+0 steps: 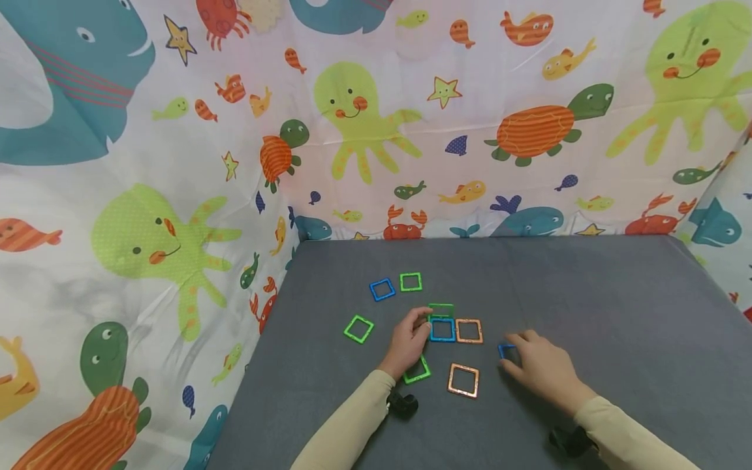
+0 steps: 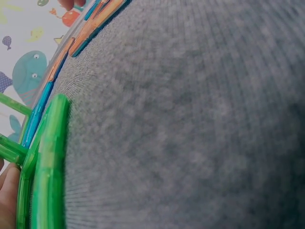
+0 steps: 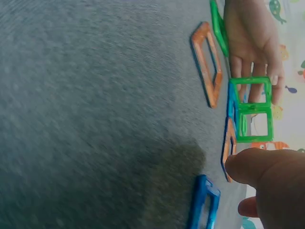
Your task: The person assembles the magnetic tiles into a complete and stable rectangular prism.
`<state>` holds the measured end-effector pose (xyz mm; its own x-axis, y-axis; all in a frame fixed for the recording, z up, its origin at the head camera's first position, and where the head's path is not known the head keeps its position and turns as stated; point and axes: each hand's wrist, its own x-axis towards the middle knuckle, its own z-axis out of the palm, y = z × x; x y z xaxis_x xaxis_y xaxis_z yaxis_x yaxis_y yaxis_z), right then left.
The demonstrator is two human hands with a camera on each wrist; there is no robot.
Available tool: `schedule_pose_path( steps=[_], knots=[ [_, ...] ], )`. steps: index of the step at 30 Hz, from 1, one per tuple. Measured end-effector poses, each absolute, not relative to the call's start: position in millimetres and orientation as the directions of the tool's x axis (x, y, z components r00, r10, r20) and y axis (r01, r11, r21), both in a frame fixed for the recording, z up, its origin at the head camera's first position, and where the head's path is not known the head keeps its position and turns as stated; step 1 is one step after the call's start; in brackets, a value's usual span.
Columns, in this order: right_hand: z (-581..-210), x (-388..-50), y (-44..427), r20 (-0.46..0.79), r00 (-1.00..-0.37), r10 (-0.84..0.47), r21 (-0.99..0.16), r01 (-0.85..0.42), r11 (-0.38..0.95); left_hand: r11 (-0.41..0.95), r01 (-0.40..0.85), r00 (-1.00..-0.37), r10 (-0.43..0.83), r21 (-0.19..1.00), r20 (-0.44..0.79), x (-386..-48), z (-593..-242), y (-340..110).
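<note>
In the head view my left hand [image 1: 407, 341] pinches an upright green magnetic building square [image 3: 251, 90], its fingers behind the open frame. A second upright green square [image 3: 272, 125] stands beside it. At their base a blue square [image 1: 442, 329] lies flat, edge to edge with an orange square [image 1: 469, 331]. My right hand [image 1: 543, 367] hovers over another blue square [image 3: 196, 205] on the table, thumb and fingers spread around it; the right wrist view shows no contact. Part of that blue square is hidden beneath the hand in the head view.
On the grey cloth [image 1: 617, 313] lie a loose orange square [image 1: 463, 380], a green square [image 1: 416, 372] partly behind my left wrist, and farther left a green [image 1: 358, 329], a blue [image 1: 382, 289] and another green square [image 1: 410, 282]. A sea-animal curtain [image 1: 376, 156] borders the table.
</note>
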<state>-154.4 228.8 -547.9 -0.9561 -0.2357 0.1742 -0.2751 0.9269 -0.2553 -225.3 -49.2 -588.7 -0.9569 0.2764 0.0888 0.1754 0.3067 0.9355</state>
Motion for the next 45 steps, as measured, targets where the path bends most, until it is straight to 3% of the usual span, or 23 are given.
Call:
schedule_pose_path(
  steps=[11, 33, 45],
  knots=[
    [-562.7, -149.9, 224.8, 0.144, -0.964, -0.222, -0.215, -0.250, 0.944, 0.287, 0.167, -0.960, 0.266, 0.943, 0.089, -220.9, -581.7, -47.3],
    [-558.6, -150.8, 226.5, 0.162, -0.953, -0.257, -0.205, -0.288, 0.935, 0.296, 0.153, -0.961, 0.266, 0.943, 0.072, -224.6, -588.0, -47.8],
    [-554.7, -152.9, 231.4, 0.137, -0.954, -0.268, -0.283, -0.297, 0.912, 0.302, 0.143, -0.964, 0.259, 0.943, 0.063, -225.6, -589.6, -47.6]
  ],
)
